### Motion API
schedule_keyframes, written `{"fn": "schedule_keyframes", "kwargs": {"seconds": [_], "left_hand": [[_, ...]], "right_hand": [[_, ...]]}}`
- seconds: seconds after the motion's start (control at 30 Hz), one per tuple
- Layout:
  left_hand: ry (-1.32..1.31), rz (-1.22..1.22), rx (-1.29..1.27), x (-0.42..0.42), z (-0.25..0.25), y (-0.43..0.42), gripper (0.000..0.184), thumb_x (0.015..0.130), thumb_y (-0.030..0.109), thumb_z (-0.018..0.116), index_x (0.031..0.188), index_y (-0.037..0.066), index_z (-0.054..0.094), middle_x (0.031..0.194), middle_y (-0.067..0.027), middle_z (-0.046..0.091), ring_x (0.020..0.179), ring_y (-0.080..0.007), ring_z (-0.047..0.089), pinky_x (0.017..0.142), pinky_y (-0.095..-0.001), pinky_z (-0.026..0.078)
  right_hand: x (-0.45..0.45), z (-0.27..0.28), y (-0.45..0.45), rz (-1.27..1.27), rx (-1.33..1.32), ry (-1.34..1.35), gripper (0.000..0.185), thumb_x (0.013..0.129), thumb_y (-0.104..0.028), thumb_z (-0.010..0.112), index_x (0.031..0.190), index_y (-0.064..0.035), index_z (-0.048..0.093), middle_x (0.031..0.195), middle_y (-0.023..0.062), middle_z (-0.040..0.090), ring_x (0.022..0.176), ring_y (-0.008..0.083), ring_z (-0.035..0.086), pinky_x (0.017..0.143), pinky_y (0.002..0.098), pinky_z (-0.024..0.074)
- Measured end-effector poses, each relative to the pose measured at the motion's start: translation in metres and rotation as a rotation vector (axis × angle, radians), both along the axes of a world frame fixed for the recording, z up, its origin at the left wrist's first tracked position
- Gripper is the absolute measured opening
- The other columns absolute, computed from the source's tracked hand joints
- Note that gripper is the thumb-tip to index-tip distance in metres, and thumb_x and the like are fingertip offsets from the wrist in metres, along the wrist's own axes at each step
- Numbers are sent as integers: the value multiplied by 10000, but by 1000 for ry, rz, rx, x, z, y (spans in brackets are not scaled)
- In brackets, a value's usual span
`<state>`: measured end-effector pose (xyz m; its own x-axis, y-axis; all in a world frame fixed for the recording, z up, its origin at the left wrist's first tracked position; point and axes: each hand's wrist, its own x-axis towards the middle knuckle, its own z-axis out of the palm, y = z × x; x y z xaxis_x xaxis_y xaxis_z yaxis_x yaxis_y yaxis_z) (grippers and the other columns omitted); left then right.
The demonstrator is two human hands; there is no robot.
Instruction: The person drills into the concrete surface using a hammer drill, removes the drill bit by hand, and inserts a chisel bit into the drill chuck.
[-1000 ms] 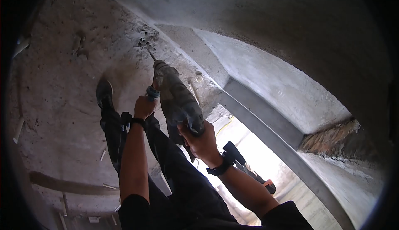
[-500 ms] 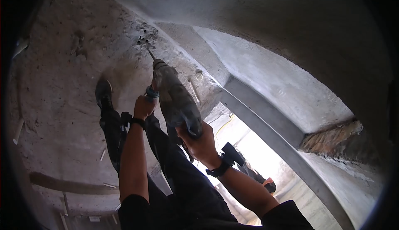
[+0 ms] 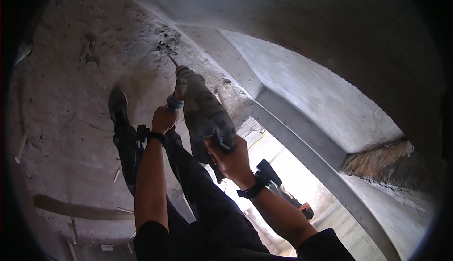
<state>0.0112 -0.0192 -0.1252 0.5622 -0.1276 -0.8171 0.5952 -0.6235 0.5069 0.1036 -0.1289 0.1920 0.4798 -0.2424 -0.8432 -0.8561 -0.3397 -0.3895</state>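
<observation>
A dusty hammer drill [image 3: 205, 105] slants up and left across the middle of the head view. My right hand [image 3: 235, 163] is closed around its rear handle, and part of the fingers is hidden behind the tool. On the drill's other side, my left hand [image 3: 164, 119] grips the side handle [image 3: 174, 102] near the front. The thin drill bit [image 3: 173, 60] points at the rough concrete, its tip just below a cluster of dark holes [image 3: 164, 46]. Whether the tip is inside a hole I cannot tell.
Rough concrete floor [image 3: 71, 119] spreads to the left, with my shoe [image 3: 118, 105] on it. A concrete wall [image 3: 302, 77] rises on the right beside a bright opening. Thin white pieces [image 3: 116, 175] lie about. A black and orange object [image 3: 306, 210] shows beyond my right forearm.
The drill's rear end and my right hand have shifted slightly right and up. The front of the drill has moved a little right too, while the tip stays near the same spot.
</observation>
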Motion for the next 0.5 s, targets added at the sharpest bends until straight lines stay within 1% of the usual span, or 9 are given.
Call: {"fn": "schedule_keyframes", "kwargs": {"seconds": [0.03,0.1,0.13,0.2,0.3,0.33,0.4,0.47,0.5], "left_hand": [[10,-4,2,3,8,2,344,839,357,600,816,33,711,824,-256,706,852,-453,690,805,-533,564],[34,109,-57,8,19,0,315,848,338,578,832,52,707,827,-243,709,856,-453,690,810,-533,565],[32,108,-60,4,16,-2,315,848,338,578,832,52,707,827,-243,709,856,-453,690,810,-533,565],[-62,11,-54,4,12,-4,299,853,317,565,833,55,708,827,-236,711,860,-455,687,809,-533,564],[-45,74,-69,2,14,-1,297,836,315,584,813,46,708,837,-246,710,863,-460,684,808,-540,561],[-43,71,-68,1,13,0,297,836,315,584,813,46,708,837,-246,710,863,-460,684,808,-540,561],[52,107,-23,2,3,-2,323,830,330,593,816,30,712,846,-259,708,869,-461,685,818,-536,559],[15,92,-40,-3,-12,-8,338,830,339,594,825,23,715,852,-264,707,881,-462,685,825,-533,558],[-11,75,-56,-9,-14,-9,354,831,348,595,835,17,718,858,-269,707,892,-462,685,831,-529,557]], "right_hand": [[2,3,1,26,-27,45,203,913,-180,747,954,4,672,768,49,693,707,83,628,638,288,496],[-4,-1,-4,34,-27,65,214,909,-180,750,977,8,675,792,62,706,737,91,640,663,296,505],[-6,-1,-3,20,-18,32,219,907,-177,752,994,10,679,805,66,712,752,95,644,676,300,510],[-4,0,-2,9,-9,-13,226,905,-174,753,1010,12,682,819,70,718,768,99,648,690,304,514],[-5,1,1,1,-22,-6,246,898,-175,760,1038,14,688,842,80,727,791,105,654,713,308,520],[-7,-3,-1,4,-13,-27,250,895,-179,763,1036,13,689,840,85,726,789,105,655,714,306,520],[-5,-5,-3,10,-7,-54,254,892,-183,766,1035,13,689,838,89,725,786,105,656,715,305,521],[1,-5,-1,89,-75,-36,245,892,-192,768,998,11,681,797,80,711,746,105,649,678,307,515],[3,-6,-1,89,-73,-26,245,892,-192,768,998,11,681,797,80,711,746,105,649,678,307,515]]}}
